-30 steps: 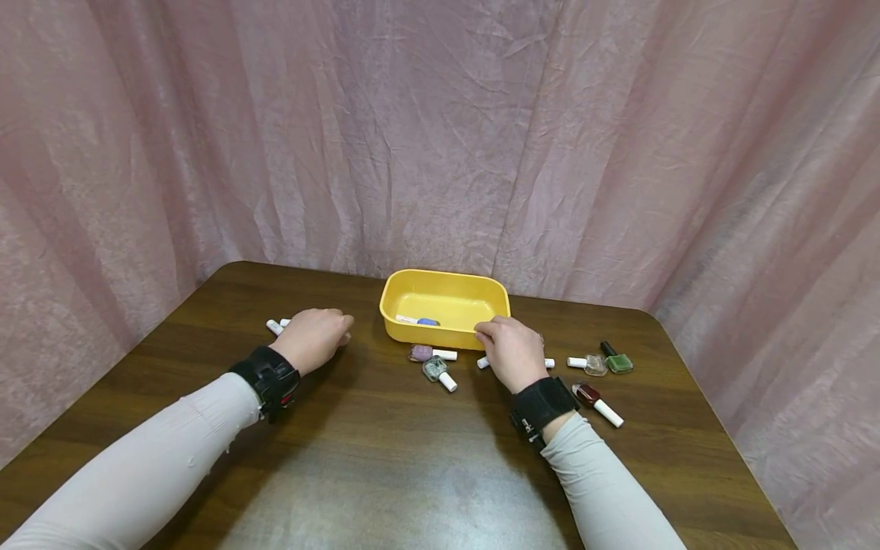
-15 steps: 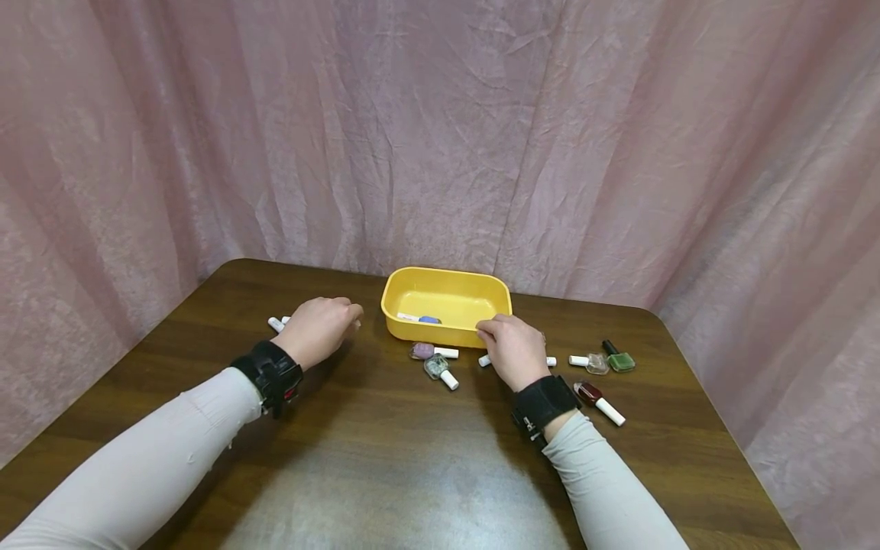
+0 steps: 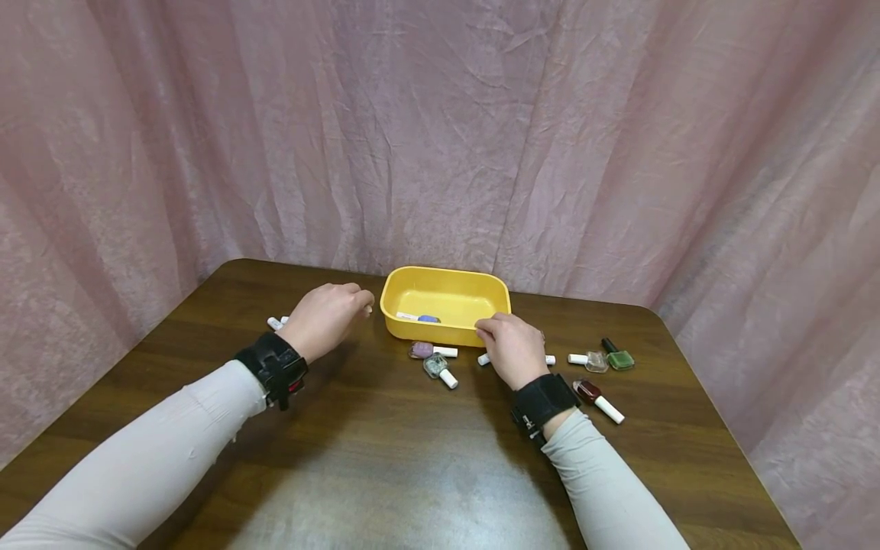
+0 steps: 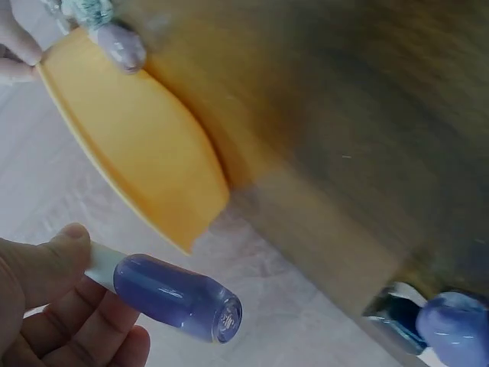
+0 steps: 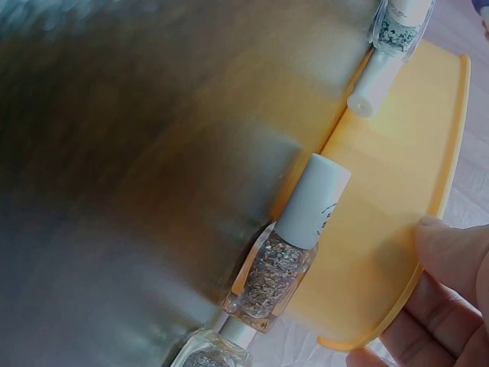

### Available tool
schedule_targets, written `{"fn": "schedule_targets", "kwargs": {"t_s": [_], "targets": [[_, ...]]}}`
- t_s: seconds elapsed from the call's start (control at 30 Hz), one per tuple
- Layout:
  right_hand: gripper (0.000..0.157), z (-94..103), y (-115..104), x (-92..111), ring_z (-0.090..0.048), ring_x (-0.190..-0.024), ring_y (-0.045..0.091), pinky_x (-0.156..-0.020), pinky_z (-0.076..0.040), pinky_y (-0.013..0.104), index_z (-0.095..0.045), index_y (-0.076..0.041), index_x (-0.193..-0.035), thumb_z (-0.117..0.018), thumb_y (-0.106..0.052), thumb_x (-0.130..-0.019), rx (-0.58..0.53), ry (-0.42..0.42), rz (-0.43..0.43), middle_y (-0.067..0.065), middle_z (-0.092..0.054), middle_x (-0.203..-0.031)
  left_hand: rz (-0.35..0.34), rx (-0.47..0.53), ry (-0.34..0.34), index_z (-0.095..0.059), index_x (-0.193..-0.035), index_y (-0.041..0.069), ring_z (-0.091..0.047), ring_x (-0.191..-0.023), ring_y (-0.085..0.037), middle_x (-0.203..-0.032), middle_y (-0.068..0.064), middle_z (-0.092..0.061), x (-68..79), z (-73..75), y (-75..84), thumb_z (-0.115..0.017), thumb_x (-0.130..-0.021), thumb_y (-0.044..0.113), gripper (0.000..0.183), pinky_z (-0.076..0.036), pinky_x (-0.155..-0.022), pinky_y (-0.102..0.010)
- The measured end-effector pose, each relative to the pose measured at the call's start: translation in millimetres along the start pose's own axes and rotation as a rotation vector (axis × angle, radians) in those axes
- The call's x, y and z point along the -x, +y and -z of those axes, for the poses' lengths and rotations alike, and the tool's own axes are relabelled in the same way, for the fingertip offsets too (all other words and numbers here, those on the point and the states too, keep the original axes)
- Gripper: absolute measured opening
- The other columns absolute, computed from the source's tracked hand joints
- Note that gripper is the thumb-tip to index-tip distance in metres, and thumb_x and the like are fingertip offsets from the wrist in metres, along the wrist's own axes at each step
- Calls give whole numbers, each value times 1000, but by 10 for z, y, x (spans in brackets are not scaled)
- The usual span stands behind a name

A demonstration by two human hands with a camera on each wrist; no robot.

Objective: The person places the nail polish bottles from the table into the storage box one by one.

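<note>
My left hand (image 3: 325, 321) is raised just left of the yellow plastic bin (image 3: 422, 332). In the left wrist view its thumb and fingers pinch the white cap of a purple-blue nail polish bottle (image 4: 172, 294), whose base points away from the palm. With thumb and fingers, my right hand (image 3: 512, 351) grips the bin's near rim at its right end. Inside the bin lies a blue nail polish bottle (image 3: 428, 318) with a white cap. Below the right hand, a glitter nail polish bottle (image 5: 275, 279) lies against the bin's front wall.
A lilac bottle (image 3: 422, 350) and a green-flecked one (image 3: 436, 367) lie before the bin. To the right are clear (image 3: 596, 362), green (image 3: 621, 360) and dark red (image 3: 587, 390) bottles. White caps (image 3: 275, 323) show beside the left wrist. A pink curtain (image 3: 440, 137) hangs behind.
My left hand has risen and moved right, from over the left of the table toward the bin's left end. My right hand has stayed on the rim.
</note>
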State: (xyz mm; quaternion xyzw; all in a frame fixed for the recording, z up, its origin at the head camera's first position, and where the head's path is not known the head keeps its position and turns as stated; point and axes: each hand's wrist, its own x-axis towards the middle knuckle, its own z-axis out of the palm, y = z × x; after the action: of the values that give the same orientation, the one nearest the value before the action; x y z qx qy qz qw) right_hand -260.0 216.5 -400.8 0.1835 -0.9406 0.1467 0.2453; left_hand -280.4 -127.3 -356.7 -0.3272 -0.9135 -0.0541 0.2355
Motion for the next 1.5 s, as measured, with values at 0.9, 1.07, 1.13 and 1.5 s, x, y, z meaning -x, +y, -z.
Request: {"fn": "schedule_targets", "kwargs": {"t_s": [0.9, 1.07, 1.13, 1.5], "targets": [[9, -17, 11, 25, -76, -92, 24, -72, -61, 50, -87, -16, -109, -82, -17, -101, 4, 0, -18, 0, -78, -97, -44, -3, 42, -75, -105, 5, -72, -83, -28, -95, -7, -72, -505, 164, 319, -81, -101, 7, 8, -61, -82, -45], [9, -34, 20, 23, -76, -92, 25, -71, -61, 50, -87, -16, -109, -82, -18, -101, 6, 2, -14, 0, -78, -97, -45, 21, 51, -75, -106, 6, -73, -86, -29, -97, -7, -73, -592, 130, 357, -81, -101, 10, 9, -61, -85, -45], [9, -37, 22, 19, -75, -91, 25, -70, -60, 50, -87, -16, -109, -82, -17, -101, 6, 9, -10, 0, -78, -96, -43, 29, 53, -75, -107, 6, -72, -86, -29, -97, -7, -73, -630, 111, 370, -81, -101, 10, 10, -61, -85, -45], [9, -56, 14, 11, -75, -89, 25, -68, -60, 49, -87, -17, -108, -83, -17, -100, 19, 19, 4, -1, -78, -95, -31, 90, 42, -76, -110, 5, -72, -88, -30, -100, -8, -73, -815, 3, 388, -78, -103, 10, 9, -61, -84, -46]]}}
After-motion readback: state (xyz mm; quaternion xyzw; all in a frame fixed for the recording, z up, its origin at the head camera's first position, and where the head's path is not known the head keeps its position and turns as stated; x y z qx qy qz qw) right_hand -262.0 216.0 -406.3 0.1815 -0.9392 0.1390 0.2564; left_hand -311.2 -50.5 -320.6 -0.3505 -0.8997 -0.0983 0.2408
